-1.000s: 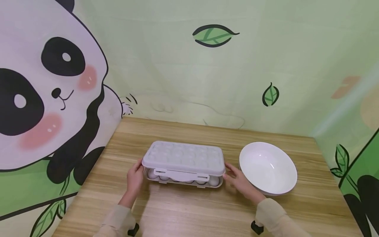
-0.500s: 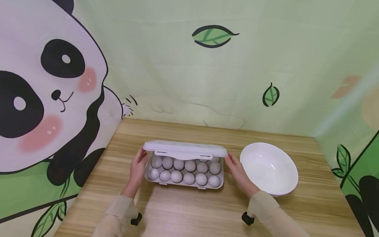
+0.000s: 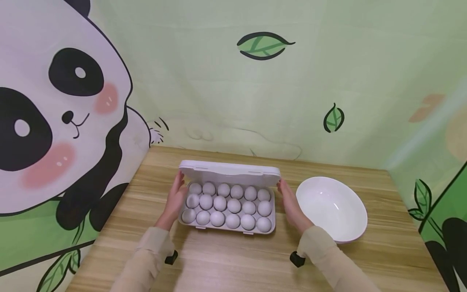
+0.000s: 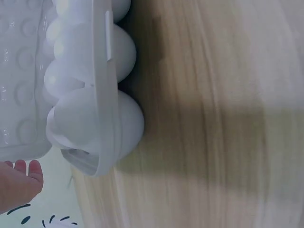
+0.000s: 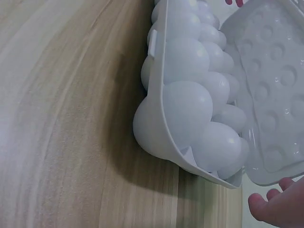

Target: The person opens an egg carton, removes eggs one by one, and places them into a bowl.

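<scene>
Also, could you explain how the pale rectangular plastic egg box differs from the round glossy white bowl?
Shape: the egg box is rectangular with rounded corners; the bowl is round.
Cover: the egg box has a pale dimpled plastic lid, tilted up; the bowl shows none.
Contents: the egg box holds three rows of pale round eggs; no eggs are visible in the bowl.
Both are pale and stand on the wood-grain table.

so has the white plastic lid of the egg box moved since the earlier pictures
Yes: in the head view, the white plastic lid has swung up and back, away from the white rectangular egg tray.
</scene>
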The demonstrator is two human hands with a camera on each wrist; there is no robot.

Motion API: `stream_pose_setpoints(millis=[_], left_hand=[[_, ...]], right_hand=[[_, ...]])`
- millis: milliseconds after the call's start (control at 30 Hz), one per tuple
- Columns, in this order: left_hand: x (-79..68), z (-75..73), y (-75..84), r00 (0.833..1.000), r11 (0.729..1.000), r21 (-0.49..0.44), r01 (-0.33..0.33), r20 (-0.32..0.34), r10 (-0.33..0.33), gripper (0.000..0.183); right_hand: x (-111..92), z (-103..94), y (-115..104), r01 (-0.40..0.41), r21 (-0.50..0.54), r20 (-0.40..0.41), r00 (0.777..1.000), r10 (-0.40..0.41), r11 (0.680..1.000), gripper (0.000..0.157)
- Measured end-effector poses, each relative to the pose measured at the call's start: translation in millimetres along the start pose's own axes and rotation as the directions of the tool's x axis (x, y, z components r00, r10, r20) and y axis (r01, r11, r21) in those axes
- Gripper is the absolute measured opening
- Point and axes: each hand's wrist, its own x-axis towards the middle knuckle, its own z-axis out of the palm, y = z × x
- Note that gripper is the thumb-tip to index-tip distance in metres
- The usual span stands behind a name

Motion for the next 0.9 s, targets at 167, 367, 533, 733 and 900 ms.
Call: stream_pose_setpoints(millis=[167,367,533,733,900], left_hand=[[10.8,2.2,1.8,0.998,0.998,0.033,0.045,0.039,-0.046,0.069],[22.6,4.9,3.5,0.994,0.996,0.068,0.06,0.083,-0.065,0.073],[28.6,4.9,3.6,0.988,0.99,0.116,0.084,0.118,-0.098,0.072],[30.6,6.0,5.2,0.975,0.968,0.207,0.141,0.141,-0.172,0.066],[30.3,9.7,5.2,0.974,0.967,0.194,0.165,0.122,-0.191,0.066]], right_hand=[[6.0,2.5,-1.8,-0.008,0.018,-0.022,1.0,0.008,1.0,0.062],[12.2,6.9,-5.1,-0.024,0.039,-0.05,0.998,0.026,0.999,0.062],[17.1,9.7,-5.7,-0.048,0.039,-0.065,0.997,0.051,0.998,0.061],[21.7,11.3,-2.0,-0.043,0.033,-0.088,0.995,0.046,0.999,0.059],[24.6,12.1,2.1,-0.024,0.067,-0.088,0.996,0.03,0.997,0.061]])
